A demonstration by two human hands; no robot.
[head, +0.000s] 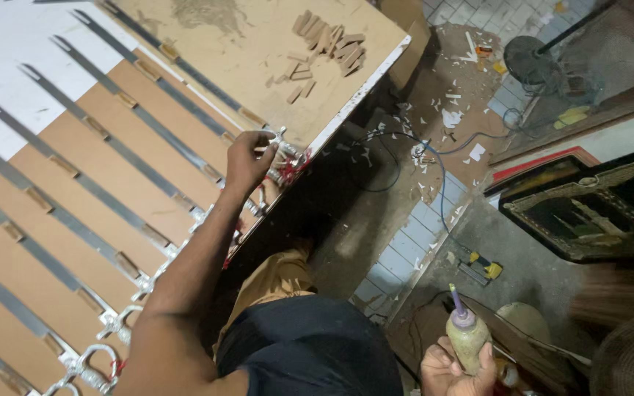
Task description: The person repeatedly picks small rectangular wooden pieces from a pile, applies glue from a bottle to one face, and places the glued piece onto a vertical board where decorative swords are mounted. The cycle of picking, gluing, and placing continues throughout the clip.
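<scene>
My left hand [247,160] grips the silver hilt [282,150] of a sword near the table's right edge. That sword's long grey blade [177,70] runs up and left across the board. My right hand [455,367] is low at the bottom, shut around a glue bottle [467,334] with a purple nozzle pointing up. Several more swords [75,213] lie side by side on the brown board, each blade resting on small wooden blocks, their silver hilts [97,367] lined up along the near edge.
A pile of small wooden blocks [324,48] sits on the table's far corner. On the floor lie a blue cable [434,158], paper scraps, a yellow tool [484,268], a fan base [530,59] and a dark framed board [588,205].
</scene>
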